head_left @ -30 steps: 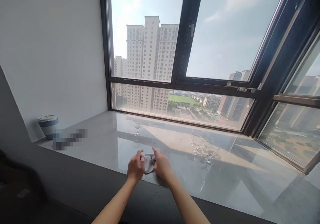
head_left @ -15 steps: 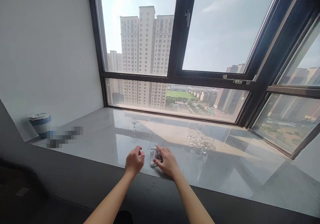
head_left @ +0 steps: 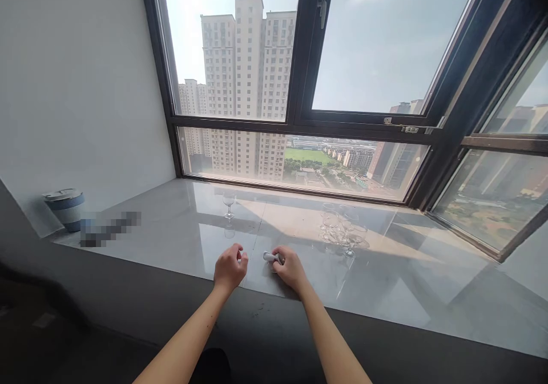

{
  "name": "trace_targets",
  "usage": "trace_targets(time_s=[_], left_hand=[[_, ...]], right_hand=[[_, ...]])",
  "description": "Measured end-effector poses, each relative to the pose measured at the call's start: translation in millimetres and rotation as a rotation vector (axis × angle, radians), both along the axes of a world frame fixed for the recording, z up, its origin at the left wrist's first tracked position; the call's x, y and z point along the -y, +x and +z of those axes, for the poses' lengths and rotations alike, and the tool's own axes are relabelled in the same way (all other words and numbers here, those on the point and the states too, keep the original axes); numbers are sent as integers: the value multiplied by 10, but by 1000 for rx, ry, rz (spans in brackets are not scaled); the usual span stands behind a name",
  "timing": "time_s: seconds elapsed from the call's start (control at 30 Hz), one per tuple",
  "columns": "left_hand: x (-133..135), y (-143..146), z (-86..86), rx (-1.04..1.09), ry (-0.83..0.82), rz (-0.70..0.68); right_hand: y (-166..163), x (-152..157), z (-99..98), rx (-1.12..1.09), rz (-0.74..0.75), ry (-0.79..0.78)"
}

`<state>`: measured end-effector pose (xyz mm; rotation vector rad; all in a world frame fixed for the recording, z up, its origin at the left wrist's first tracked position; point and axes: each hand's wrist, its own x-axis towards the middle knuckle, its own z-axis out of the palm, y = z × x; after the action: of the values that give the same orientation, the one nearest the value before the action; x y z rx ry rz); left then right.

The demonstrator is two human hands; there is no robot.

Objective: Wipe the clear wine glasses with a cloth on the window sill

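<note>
Near the front edge of a glossy stone window sill (head_left: 171,230), my right hand (head_left: 290,267) is closed round a small grey cloth (head_left: 270,256), bunched into a roll under the fingers. My left hand (head_left: 230,267) hovers a little to the left with its fingers curled in and nothing visible in them. A single stemmed glass (head_left: 229,203) stands farther back on the left. A cluster of several clear stemmed glasses (head_left: 341,233) stands to the right of my right hand.
A white and blue lidded cup (head_left: 64,207) sits by the white wall at the far left, beside a blurred patch. Dark window frames (head_left: 299,81) close the sill at the back and right. A dark ledge (head_left: 257,321) runs below the sill's front edge.
The cloth, held between both hands a second ago, is now gathered in my right hand alone. My left hand has let go and curled shut. The view has tilted slightly.
</note>
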<state>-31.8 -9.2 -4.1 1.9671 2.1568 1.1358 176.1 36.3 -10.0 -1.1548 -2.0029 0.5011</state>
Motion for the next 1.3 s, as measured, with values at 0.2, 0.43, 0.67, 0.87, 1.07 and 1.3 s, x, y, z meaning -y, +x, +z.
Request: trace_targets(time_s=[0.2, 0.43, 0.67, 0.87, 1.07, 1.3], left_hand=[[-7, 9, 2, -2, -1, 9], [-13, -12, -16, -8, 3, -1], [-88, -46, -84, 16, -16, 17], [-78, -31, -72, 26, -38, 21], [-17, -4, 2, 37, -26, 10], [-38, -6, 30, 86, -82, -4]], right_hand=[[4, 49, 16, -24, -14, 30], [-26, 738, 819, 49, 99, 401], [17, 1715, 1796, -8, 210, 870], [64, 1630, 1666, 7, 187, 794], [117, 717, 558, 116, -229, 231], [120, 323, -119, 188, -365, 92]])
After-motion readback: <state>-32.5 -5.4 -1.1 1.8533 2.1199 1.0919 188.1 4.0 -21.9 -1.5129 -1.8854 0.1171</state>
